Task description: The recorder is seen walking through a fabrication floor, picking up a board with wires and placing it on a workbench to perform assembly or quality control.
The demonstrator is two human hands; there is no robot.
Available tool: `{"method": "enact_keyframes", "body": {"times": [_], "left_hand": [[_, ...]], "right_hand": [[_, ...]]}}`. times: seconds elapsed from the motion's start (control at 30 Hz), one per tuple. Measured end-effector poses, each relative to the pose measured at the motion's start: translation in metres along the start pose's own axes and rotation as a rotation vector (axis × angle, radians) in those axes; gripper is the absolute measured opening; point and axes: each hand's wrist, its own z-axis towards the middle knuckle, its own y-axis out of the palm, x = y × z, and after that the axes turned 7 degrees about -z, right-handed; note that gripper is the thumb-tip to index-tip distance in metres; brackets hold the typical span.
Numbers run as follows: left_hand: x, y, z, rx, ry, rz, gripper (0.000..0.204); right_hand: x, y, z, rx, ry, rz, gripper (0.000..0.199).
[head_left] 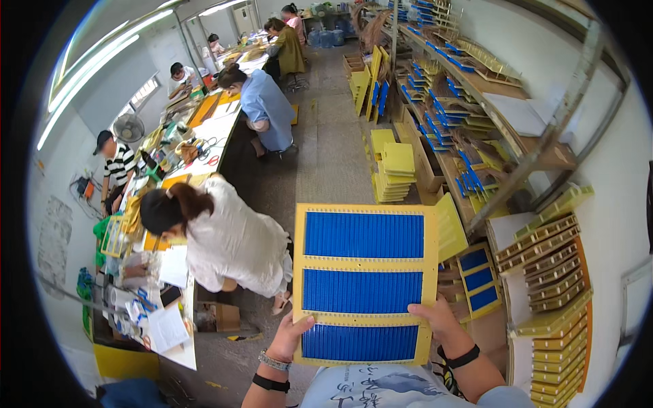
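I hold a flat yellow board (366, 262) with three blue ribbed panels upright in front of me, near the middle of the view. My left hand (289, 336) grips its lower left edge. My right hand (439, 318) grips its lower right edge, thumb on the front. Both wrists wear dark bands, and the left also has a metal bracelet.
A person in a white top (228, 238) bends over a long cluttered workbench (170, 272) on the left, with other people working farther back. Shelves (469, 88) on the right hold yellow and blue boards. Stacks of yellow boards (394, 170) stand on the floor aisle.
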Motion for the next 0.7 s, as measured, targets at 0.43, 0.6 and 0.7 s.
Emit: {"method": "enact_keyframes", "body": {"times": [0.43,0.6,0.7], "left_hand": [[0.166,0.025,0.27,0.146,0.157,-0.111,0.044],[0.249,0.01,0.387,0.142,0.151,-0.084,0.043],[0.311,0.004,0.465,0.091,0.044,-0.108,0.04]], "right_hand": [[-0.152,0.007,0.373,-0.474,0.148,0.481,0.068],[-0.192,0.045,0.5,-0.294,0.058,0.307,0.065],[-0.226,0.051,0.565,-0.322,0.105,0.474,0.069]]}}
